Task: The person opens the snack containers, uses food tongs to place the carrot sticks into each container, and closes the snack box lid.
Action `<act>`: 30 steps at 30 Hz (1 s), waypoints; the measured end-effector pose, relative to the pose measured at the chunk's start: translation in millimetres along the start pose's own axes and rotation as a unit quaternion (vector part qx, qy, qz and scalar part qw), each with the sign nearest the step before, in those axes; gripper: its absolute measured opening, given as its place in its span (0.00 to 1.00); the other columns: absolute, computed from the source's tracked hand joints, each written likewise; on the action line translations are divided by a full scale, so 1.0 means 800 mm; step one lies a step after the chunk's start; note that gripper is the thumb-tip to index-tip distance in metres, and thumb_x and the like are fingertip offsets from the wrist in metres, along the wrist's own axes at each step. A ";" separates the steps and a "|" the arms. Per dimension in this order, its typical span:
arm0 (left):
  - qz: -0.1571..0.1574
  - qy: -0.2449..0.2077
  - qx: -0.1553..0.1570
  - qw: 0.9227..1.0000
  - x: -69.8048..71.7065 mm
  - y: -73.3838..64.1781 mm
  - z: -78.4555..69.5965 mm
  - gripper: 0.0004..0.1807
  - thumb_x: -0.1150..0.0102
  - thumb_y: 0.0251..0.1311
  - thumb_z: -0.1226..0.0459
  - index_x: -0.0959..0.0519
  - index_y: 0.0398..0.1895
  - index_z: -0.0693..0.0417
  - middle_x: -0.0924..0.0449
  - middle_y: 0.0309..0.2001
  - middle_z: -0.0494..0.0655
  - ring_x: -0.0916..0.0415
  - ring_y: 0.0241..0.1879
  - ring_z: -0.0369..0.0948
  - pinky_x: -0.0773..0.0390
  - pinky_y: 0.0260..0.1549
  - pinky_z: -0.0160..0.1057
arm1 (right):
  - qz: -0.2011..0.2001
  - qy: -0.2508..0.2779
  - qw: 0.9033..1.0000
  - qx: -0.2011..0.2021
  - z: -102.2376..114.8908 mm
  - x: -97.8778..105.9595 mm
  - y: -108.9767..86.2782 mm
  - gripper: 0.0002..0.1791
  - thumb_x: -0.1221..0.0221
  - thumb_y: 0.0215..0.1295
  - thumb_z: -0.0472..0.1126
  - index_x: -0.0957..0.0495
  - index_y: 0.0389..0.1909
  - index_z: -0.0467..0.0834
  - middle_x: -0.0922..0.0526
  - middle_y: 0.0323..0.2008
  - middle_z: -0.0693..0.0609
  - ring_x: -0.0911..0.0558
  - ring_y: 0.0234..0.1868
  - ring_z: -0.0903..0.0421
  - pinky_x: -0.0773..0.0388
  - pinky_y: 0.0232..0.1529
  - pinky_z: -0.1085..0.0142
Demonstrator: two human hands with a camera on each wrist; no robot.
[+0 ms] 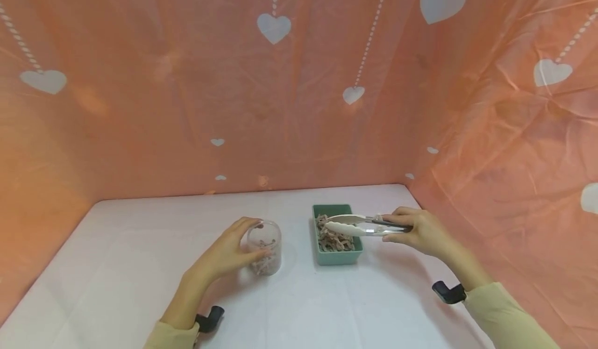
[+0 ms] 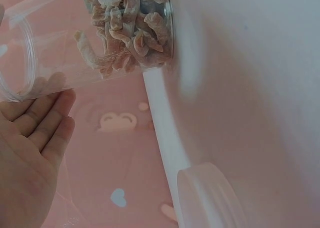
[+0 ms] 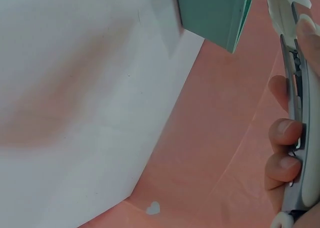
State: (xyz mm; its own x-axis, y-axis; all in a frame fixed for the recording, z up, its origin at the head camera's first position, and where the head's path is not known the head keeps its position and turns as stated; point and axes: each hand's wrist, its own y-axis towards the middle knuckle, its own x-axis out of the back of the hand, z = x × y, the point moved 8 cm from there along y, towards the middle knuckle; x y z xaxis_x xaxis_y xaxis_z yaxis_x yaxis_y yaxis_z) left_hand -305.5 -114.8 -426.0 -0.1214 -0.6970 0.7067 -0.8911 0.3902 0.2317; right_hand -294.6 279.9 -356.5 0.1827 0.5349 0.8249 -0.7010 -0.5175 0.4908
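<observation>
My left hand (image 1: 235,250) holds a clear jar (image 1: 264,271), with the thumb on its near side and the fingers toward its far side. The jar stands upright without a lid on it. Pale brown, powdery strips (image 2: 135,32) lie in the jar's lower part. To the right, a green rectangular box (image 1: 338,258) holds more such strips (image 1: 334,240). My right hand (image 1: 413,229) grips a pair of tongs (image 1: 369,229) by their grey handles. The white tips extend over the box, spread apart, just above the strips.
Everything stands on a white-covered table (image 1: 303,307). An orange curtain (image 1: 187,105) with white hearts hangs behind it and at both sides. A pale, translucent round piece (image 2: 210,198) shows low in the left wrist view. Black wrist mounts (image 1: 449,292) sit at both sleeves.
</observation>
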 end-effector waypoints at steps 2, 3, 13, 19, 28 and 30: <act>-0.001 0.003 -0.001 1.000 0.001 0.000 -0.001 0.42 0.26 0.59 0.44 0.27 0.71 0.57 0.25 0.66 0.52 0.31 0.70 0.56 0.32 0.69 0.64 | 0.000 0.002 1.000 -0.005 -0.002 -0.002 -0.001 0.26 0.18 0.45 0.40 0.10 0.49 0.40 0.14 0.37 0.58 0.23 0.31 0.66 0.27 0.27 0.74; -0.001 0.004 -0.001 1.000 0.001 0.001 -0.001 0.42 0.26 0.59 0.43 0.27 0.71 0.57 0.25 0.66 0.52 0.31 0.70 0.56 0.32 0.69 0.64 | 0.000 0.000 1.000 -0.010 -0.003 -0.002 -0.002 0.26 0.18 0.46 0.40 0.10 0.49 0.41 0.14 0.37 0.58 0.24 0.31 0.67 0.27 0.27 0.73; -0.009 0.000 -0.011 1.000 -0.002 0.000 -0.004 0.40 0.25 0.59 0.47 0.27 0.70 0.58 0.24 0.65 0.52 0.29 0.69 0.57 0.31 0.69 0.64 | -0.011 -0.007 1.000 -0.016 -0.008 -0.002 -0.011 0.26 0.19 0.46 0.39 0.11 0.50 0.42 0.14 0.37 0.57 0.22 0.29 0.61 0.28 0.26 0.74; -0.014 0.002 -0.014 1.000 -0.001 0.000 -0.004 0.40 0.25 0.60 0.47 0.27 0.70 0.57 0.23 0.64 0.51 0.29 0.68 0.56 0.31 0.68 0.64 | -0.036 0.004 0.999 0.010 -0.006 0.003 -0.010 0.27 0.19 0.42 0.36 0.11 0.49 0.41 0.14 0.36 0.57 0.23 0.28 0.62 0.30 0.26 0.78; -0.006 -0.005 -0.002 1.000 -0.001 -0.001 -0.003 0.41 0.26 0.60 0.45 0.27 0.70 0.57 0.25 0.66 0.52 0.31 0.70 0.57 0.32 0.69 0.64 | -0.044 0.013 0.999 0.012 -0.005 0.007 -0.008 0.27 0.18 0.41 0.34 0.11 0.49 0.40 0.14 0.35 0.56 0.22 0.29 0.63 0.29 0.27 0.78; -0.004 -0.005 0.000 1.000 -0.001 -0.001 -0.003 0.41 0.26 0.60 0.45 0.28 0.71 0.56 0.25 0.66 0.51 0.31 0.70 0.56 0.32 0.69 0.64 | -0.045 0.015 0.999 0.014 -0.003 0.008 -0.007 0.27 0.18 0.41 0.34 0.11 0.49 0.40 0.14 0.35 0.56 0.22 0.29 0.64 0.29 0.27 0.78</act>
State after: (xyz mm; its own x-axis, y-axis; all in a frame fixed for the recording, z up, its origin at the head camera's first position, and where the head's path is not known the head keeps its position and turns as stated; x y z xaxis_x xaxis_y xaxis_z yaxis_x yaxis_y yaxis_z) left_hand -303.3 -113.2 -425.2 -0.1192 -0.7062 0.6979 -0.8922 0.3847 0.2368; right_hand -291.0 288.0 -354.7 0.2222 0.5998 0.7687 -0.6635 -0.4847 0.5700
